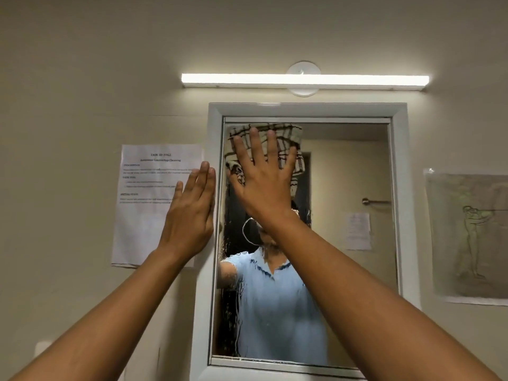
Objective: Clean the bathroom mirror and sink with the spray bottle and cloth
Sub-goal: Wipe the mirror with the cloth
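The right hand lies flat, with fingers spread, on the cloth. It presses the cloth against the top left part of the mirror. The mirror is a tall shape, longer up and down than side to side, so most of the glass lies below this hand. Wet drips run down the left side and the middle, under the cloth. The next wipe will likely go down that way.

The left hand is flat too, fingers straight and close together, resting on the white frame just left of the glass. It holds nothing.

The cloth is soft, checked in cream and brown, and bunched up. The glass is smooth and shiny. The spray bottle and sink are out of sight.
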### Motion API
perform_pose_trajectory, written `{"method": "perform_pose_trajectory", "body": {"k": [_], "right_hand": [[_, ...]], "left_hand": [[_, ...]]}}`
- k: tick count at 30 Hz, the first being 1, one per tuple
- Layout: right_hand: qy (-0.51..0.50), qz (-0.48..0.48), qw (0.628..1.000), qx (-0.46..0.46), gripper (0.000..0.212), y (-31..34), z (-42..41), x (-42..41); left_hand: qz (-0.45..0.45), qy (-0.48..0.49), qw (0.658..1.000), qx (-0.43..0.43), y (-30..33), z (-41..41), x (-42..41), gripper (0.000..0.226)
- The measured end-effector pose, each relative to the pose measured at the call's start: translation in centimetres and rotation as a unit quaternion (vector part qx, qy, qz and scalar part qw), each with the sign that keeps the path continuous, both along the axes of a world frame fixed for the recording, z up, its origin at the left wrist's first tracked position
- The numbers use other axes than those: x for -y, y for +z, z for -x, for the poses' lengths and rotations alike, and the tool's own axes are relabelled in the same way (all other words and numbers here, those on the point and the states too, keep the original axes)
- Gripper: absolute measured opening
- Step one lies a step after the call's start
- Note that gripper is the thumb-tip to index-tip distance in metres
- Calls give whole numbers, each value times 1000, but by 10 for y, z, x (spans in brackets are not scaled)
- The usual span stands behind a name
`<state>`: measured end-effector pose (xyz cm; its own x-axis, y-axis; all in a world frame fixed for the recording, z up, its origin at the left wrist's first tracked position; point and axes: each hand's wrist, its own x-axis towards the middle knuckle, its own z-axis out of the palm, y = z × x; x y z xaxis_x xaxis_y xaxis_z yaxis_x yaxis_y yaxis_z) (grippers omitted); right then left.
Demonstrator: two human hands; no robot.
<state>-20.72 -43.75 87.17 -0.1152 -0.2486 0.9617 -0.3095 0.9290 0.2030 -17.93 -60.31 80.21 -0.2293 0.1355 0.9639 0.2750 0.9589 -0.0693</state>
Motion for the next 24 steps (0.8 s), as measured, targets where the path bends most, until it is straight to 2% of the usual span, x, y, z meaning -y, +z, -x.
{"method": "perform_pose_trajectory", "body": {"k": [5,11,16,19,24], "right_hand": [[5,-90,995,-29,69,-33,0,-1],[6,-171,984,-52,70,-84,0,-18],[6,-250,967,-56,69,-93,0,-47],[-2,-227,973,-39,70,-86,-4,-74],[-40,-113,993,-9,71,-71,0,-143]], "left_hand": [[-3,-20,1000,11,-7,0,6,67],[4,0,1000,18,-16,-3,9,66],[4,27,999,23,-31,-5,1,72],[-3,28,999,22,-33,-8,-7,77],[-9,34,999,7,-35,-3,-16,78]]}}
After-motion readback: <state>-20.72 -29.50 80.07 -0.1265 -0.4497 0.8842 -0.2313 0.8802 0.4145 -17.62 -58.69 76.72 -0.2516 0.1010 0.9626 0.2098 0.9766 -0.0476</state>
